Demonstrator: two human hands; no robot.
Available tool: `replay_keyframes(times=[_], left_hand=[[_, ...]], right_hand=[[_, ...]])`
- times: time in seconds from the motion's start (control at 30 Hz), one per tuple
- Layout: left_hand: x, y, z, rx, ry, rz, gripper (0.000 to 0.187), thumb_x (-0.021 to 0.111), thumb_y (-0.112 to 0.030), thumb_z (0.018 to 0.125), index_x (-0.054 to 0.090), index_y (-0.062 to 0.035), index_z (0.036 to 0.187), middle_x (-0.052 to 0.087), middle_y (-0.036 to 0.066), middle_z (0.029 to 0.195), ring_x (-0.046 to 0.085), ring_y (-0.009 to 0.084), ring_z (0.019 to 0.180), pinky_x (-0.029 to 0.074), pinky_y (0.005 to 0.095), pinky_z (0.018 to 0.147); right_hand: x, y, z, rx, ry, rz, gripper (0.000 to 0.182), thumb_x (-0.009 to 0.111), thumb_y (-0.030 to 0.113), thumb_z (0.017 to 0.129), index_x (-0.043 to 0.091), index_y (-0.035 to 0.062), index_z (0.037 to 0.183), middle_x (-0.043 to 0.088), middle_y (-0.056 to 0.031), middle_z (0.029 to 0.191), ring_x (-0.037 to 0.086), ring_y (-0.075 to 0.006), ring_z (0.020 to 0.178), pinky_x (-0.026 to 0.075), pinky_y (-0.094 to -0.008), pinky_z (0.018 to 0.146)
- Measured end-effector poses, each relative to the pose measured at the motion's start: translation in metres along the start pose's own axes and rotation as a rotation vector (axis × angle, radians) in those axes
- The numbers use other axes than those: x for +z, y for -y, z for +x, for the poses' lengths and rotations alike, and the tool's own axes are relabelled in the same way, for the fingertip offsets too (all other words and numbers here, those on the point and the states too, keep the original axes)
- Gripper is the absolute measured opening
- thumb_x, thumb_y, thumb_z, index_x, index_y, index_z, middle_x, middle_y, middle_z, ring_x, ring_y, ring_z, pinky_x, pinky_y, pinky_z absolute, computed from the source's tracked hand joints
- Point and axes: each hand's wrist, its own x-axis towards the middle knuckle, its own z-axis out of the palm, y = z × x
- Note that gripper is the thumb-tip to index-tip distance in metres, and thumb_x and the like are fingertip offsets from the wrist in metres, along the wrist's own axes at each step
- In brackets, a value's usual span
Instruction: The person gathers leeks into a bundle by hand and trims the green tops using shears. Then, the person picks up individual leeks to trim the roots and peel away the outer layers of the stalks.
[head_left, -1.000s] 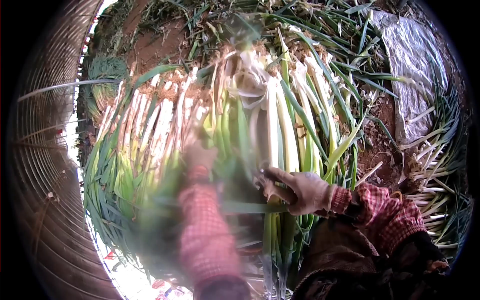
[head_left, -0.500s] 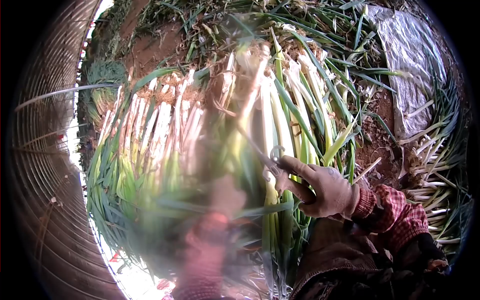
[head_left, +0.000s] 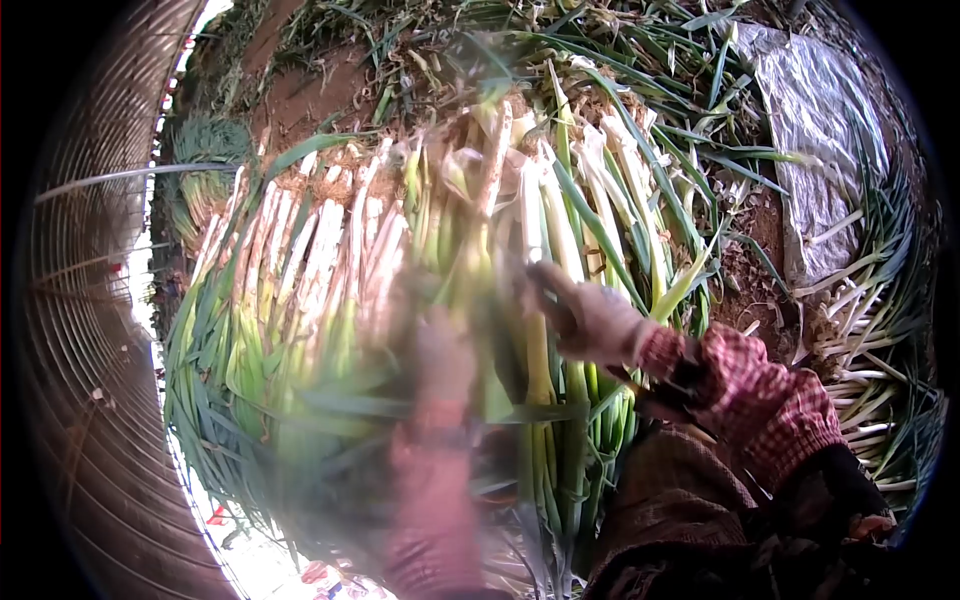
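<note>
My left hand (head_left: 445,355) is smeared by motion in front of the row. It seems closed around a long green onion (head_left: 496,165), whose pale root end points up and away from me. In a tan work glove, my right hand (head_left: 600,320) is to the right of it, closed on the handles of pruning shears (head_left: 548,290). The blades blur into the stalks behind them. Thick peeled green onions (head_left: 560,225) lie close under and beyond my right hand, white ends away from me.
Unpeeled green onions (head_left: 325,245) with rooty ends lie in a row on the left. Cut leaves (head_left: 640,65) litter the soil beyond. A silvery plastic sheet (head_left: 815,130) and another green onion pile (head_left: 865,380) are at right. A ribbed curved wall (head_left: 90,330) stands left.
My right hand has moved left and slightly up with the shears, nearer my left hand. The left hand has shifted slightly up, and the green onion's root end has moved a little left.
</note>
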Motion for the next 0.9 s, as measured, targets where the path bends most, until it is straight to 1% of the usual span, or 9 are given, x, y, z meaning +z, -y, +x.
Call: replay_keyframes(times=[0.07,0.13,0.27,0.47,0.53,0.67,0.73,0.83,0.9], left_hand=[[-0.006,-0.003,0.015,-0.071,0.160,0.044,0.046,0.083,-0.019,0.078,0.064,-0.0022,0.116,0.068,0.020,0.116,0.067,0.0393,0.105,0.054,0.0464,0.091],[-0.021,-0.016,0.027,-0.152,0.333,0.098,0.050,0.084,-0.023,0.078,0.064,-0.0026,0.119,0.069,0.022,0.115,0.067,0.0391,0.106,0.053,0.0463,0.093],[-0.021,-0.019,0.039,-0.200,0.339,0.111,0.055,0.084,-0.029,0.072,0.065,-0.0021,0.115,0.071,0.022,0.113,0.068,0.0375,0.108,0.052,0.0449,0.094],[-0.026,-0.024,0.028,-0.324,0.259,0.048,0.057,0.080,-0.025,0.076,0.052,-0.0018,0.120,0.069,0.027,0.111,0.069,0.0435,0.105,0.054,0.0501,0.091],[-0.027,-0.029,0.023,-0.319,0.256,0.074,0.059,0.079,-0.025,0.077,0.049,-0.0024,0.122,0.069,0.027,0.111,0.068,0.0445,0.106,0.054,0.0504,0.091],[-0.016,-0.020,0.017,-0.247,0.227,0.180,0.053,0.076,-0.022,0.081,0.047,-0.0023,0.121,0.069,0.027,0.110,0.069,0.0452,0.105,0.054,0.0508,0.091],[-0.011,-0.013,0.016,-0.252,0.234,0.208,0.053,0.075,-0.019,0.081,0.047,-0.0014,0.122,0.069,0.028,0.110,0.069,0.0449,0.105,0.054,0.0504,0.092],[-0.014,-0.018,0.010,-0.281,0.237,0.213,0.052,0.075,-0.019,0.080,0.048,-0.0011,0.120,0.069,0.028,0.109,0.069,0.0449,0.104,0.055,0.0501,0.091],[-0.008,-0.013,0.011,-0.280,0.225,0.232,0.051,0.075,-0.019,0.079,0.048,-0.0014,0.118,0.069,0.028,0.108,0.069,0.0451,0.103,0.055,0.0503,0.090]], right_hand=[[-0.012,-0.001,0.027,0.153,0.018,0.142,0.057,0.060,0.009,0.093,0.037,0.0207,0.144,0.070,-0.0184,0.088,0.073,-0.0287,0.073,0.060,-0.0396,0.060],[-0.009,-0.016,0.031,0.000,-0.142,0.111,0.058,0.062,0.009,0.091,0.037,0.0185,0.143,0.070,-0.0175,0.087,0.073,-0.0298,0.072,0.060,-0.0421,0.057],[0.020,-0.019,-0.034,-0.180,0.109,0.151,0.092,0.069,0.005,0.081,0.021,0.0161,0.158,0.070,-0.0170,0.089,0.072,-0.0287,0.072,0.064,-0.0383,0.064],[0.018,-0.013,-0.029,-0.090,-0.072,0.140,0.093,0.069,0.003,0.081,0.019,0.0141,0.159,0.068,-0.0148,0.086,0.072,-0.0285,0.073,0.063,-0.0389,0.067],[0.020,-0.003,-0.033,-0.029,0.124,0.090,0.091,0.066,0.004,0.082,0.019,0.0143,0.159,0.070,-0.0171,0.088,0.072,-0.0309,0.075,0.062,-0.0425,0.073],[0.027,-0.002,-0.008,-0.112,0.073,0.062,0.083,0.065,0.009,0.085,0.024,0.0140,0.157,0.069,-0.0172,0.085,0.071,-0.0334,0.074,0.060,-0.0448,0.073],[0.020,0.009,0.024,0.050,0.094,0.090,0.076,0.065,0.004,0.085,0.030,0.0094,0.153,0.070,-0.0174,0.089,0.071,-0.0296,0.072,0.060,-0.0405,0.067],[-0.004,0.020,0.045,0.156,0.057,0.206,0.080,0.067,0.004,0.086,0.027,0.0103,0.156,0.070,-0.0176,0.092,0.071,-0.0260,0.072,0.061,-0.0353,0.061],[0.007,0.011,0.031,0.082,0.068,0.135,0.094,0.069,0.004,0.082,0.019,0.0119,0.162,0.071,-0.0171,0.096,0.072,-0.0295,0.078,0.063,-0.0399,0.071]])
